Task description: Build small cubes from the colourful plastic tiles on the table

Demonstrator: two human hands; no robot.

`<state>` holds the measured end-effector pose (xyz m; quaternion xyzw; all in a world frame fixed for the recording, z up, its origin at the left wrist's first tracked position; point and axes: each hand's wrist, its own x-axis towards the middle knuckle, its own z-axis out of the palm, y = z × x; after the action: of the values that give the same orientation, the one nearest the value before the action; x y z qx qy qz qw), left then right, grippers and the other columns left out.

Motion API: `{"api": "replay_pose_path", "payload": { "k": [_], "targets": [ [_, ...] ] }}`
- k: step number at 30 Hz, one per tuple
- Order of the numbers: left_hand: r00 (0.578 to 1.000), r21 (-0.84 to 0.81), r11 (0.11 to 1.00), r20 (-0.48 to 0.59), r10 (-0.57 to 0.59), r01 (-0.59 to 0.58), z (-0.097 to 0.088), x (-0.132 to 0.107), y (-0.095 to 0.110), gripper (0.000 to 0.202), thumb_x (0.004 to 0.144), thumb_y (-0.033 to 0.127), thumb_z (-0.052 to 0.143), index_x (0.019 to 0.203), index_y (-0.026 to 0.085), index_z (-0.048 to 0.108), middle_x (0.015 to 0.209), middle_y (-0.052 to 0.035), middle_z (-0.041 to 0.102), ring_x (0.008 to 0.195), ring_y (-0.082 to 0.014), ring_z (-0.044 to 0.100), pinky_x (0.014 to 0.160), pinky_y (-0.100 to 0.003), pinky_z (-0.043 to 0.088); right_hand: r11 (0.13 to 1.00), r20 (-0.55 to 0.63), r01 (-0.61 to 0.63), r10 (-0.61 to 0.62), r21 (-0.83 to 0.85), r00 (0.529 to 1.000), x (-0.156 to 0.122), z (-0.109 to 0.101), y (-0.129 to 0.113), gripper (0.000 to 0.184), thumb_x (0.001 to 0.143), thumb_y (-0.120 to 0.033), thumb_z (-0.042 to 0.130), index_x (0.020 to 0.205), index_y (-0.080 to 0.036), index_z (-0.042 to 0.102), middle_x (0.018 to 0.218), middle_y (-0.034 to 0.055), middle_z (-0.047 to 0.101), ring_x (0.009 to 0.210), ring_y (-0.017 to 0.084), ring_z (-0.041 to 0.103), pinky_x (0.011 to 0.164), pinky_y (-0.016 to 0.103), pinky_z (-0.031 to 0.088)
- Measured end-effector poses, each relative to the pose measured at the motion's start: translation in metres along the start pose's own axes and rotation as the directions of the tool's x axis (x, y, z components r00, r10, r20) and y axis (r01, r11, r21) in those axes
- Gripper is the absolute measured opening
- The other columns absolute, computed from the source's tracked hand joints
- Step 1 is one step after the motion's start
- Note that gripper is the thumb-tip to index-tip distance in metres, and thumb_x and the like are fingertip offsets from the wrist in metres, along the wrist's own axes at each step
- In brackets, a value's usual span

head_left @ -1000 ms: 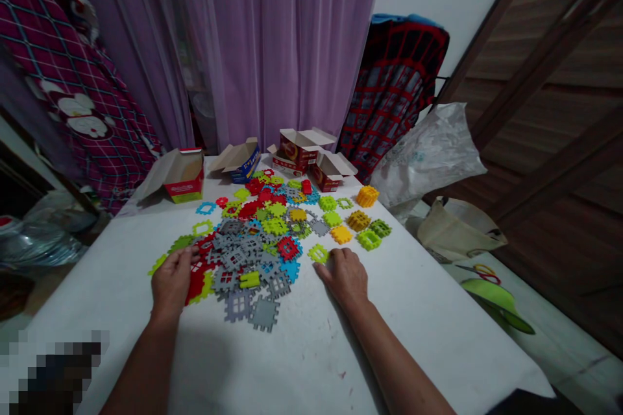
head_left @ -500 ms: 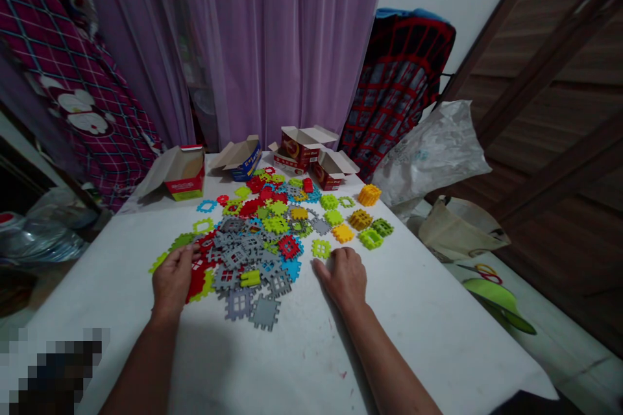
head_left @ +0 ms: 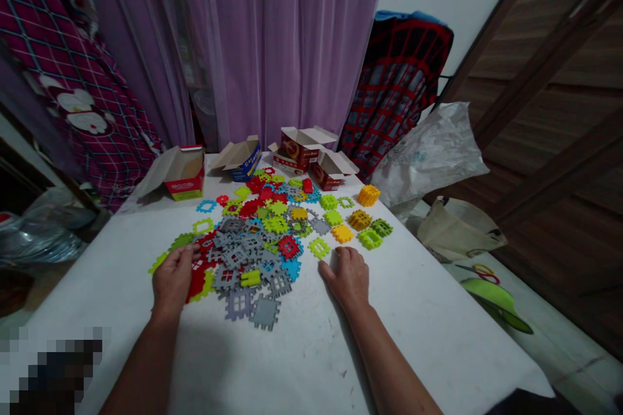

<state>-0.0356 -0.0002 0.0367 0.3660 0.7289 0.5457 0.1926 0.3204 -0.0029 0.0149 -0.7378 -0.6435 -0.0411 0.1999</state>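
A pile of flat interlocking plastic tiles in grey, red, green and blue is spread over the white table. My left hand rests at the pile's left edge by red and green tiles, loosely open, with nothing visible in it. On the right, my right hand lies on the tabletop with its thumb apart from bent fingers, holding nothing. Just beyond its thumb is a light-green window tile, apart from the pile. Stacks of yellow tiles and green tiles stand farther right.
Open cardboard boxes line the back: a red-green one, a blue one and dark-red ones. Beyond the right table edge are a clear plastic bag, a beige bag, scissors and a green visor.
My right hand has shifted slightly right, away from the light-green window tile, which has turned a little. My left hand stays in place.
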Motion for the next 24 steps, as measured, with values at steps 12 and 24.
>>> {"api": "replay_pose_path", "payload": {
  "k": [12,24],
  "targets": [
    [0.999,-0.018,0.999,-0.011,-0.037,0.036,0.002,-0.002,0.002,0.036,0.074,0.051,0.055,0.085,0.022,0.072,0.085,-0.0029,0.077,0.087,-0.0227,0.072,0.089,-0.036,0.056,0.999,0.047,-0.037,0.037,-0.004,0.998,0.006,-0.003,-0.009,0.035,0.084,-0.046,0.064,0.103,-0.017,0.070,0.111,0.0135,0.065,0.102,0.028,0.057,0.078,0.036,0.039],
    [1.000,0.041,0.999,-0.007,-0.004,0.005,0.000,-0.003,0.006,0.038,0.074,0.051,0.053,0.085,0.021,0.073,0.075,-0.0020,0.076,0.084,-0.0227,0.072,0.087,-0.036,0.056,0.948,-0.214,0.113,-0.048,0.299,0.976,-0.001,0.012,0.024,0.028,0.081,-0.043,0.062,0.093,-0.018,0.065,0.100,0.0088,0.065,0.094,0.023,0.058,0.082,0.036,0.045]
  ]
}}
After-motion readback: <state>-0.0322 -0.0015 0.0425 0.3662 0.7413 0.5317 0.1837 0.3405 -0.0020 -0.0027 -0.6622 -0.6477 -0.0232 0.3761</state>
